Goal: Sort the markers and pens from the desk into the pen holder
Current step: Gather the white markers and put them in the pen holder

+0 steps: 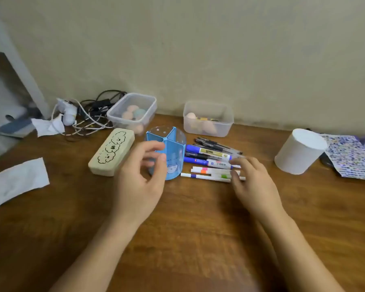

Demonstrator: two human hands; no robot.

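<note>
A blue and clear pen holder (174, 144) with dividers stands upright at mid-desk, nothing visible inside it. To its right lies a pile of pens: dark pens (217, 144) at the back, blue markers (207, 153) in the middle, white markers (209, 173) with coloured bands in front. My left hand (139, 178) hovers in front of the holder's left side, fingers apart, holding nothing. My right hand (255, 182) rests by the right ends of the white markers, fingertips touching them, blurred.
A cream pencil case (112, 151) lies left of the holder. Two clear plastic boxes (133, 110) (208, 119) stand at the back by the wall, with tangled cables (89, 116) to the left. A white cup (299, 151) sits upside down at right beside a patterned sheet (350, 157). Paper (15, 182) lies at left.
</note>
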